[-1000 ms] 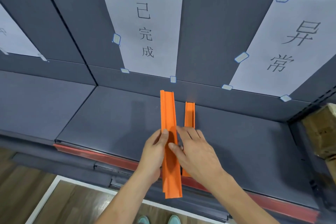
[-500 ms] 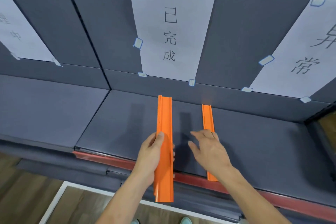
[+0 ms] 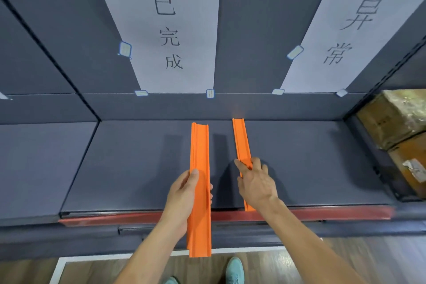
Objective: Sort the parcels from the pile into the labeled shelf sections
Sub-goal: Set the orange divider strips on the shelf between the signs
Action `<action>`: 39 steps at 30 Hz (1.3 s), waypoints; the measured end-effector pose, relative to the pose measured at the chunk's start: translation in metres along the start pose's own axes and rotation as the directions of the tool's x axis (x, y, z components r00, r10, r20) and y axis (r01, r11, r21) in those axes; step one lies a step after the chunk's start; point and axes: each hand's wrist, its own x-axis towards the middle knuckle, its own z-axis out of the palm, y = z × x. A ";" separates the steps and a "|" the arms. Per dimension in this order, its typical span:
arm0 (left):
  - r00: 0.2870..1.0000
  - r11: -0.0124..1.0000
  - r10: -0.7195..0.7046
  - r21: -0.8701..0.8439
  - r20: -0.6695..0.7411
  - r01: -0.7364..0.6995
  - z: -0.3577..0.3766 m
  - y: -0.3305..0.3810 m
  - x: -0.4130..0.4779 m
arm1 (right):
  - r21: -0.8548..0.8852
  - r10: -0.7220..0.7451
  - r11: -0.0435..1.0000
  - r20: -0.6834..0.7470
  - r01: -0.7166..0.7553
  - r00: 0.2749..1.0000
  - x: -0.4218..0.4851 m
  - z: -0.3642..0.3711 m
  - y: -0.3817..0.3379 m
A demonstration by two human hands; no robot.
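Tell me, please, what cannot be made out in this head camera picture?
Head view:
Far-left paper label: cut off by the left edge, text out of frame.
Narrow orange strip: its middle lies under the right hand; gripping or only touching, I cannot tell.
Cardboard boxes: cut by the right edge, print too small.
Left hand: its fingers are mostly behind the wide orange strip.

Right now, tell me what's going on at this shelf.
A person stands at a grey shelf, dividing it up with orange strips. The left hand grips a wide orange strip whose near end sticks out past the shelf's front edge. The right hand pinches a narrow orange strip that lies on the shelf board, between two paper signs taped to the back wall. No parcel is in either hand.
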 end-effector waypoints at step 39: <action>0.990 0.994 -0.102 -0.054 -0.097 0.097 0.050 -0.016 0.007 | 0.217 -0.120 0.968 -0.032 0.124 0.992 0.018 -0.010 0.023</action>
